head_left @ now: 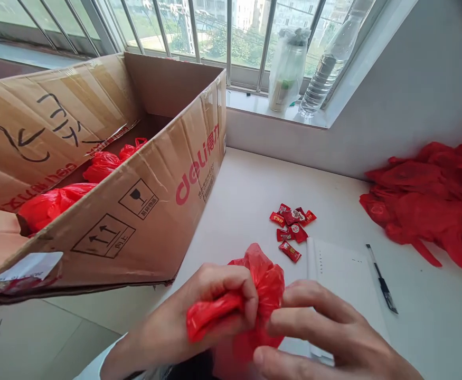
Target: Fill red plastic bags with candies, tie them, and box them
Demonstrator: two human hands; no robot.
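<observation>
My left hand [223,301] is closed round the gathered neck of a red plastic bag [264,274], its bunched end sticking out toward the wrist. The bag's crumpled body bulges on the far side of my fist. At the bag's right side, my right hand [326,327] has its fingers spread, with the tips at or very near the plastic; whether they touch I cannot tell. What the bag contains is hidden. Beyond it on the white table lies a small cluster of red wrapped candies [290,252].
A large open cardboard box [167,200] on the left holds red plastic bags [56,203]. Right of the bag lie an open notebook [345,279], a black pen [383,285] and a heap of red fabric bags [424,190]. A bottle [326,74] and a wrapped cup [288,74] stand on the windowsill.
</observation>
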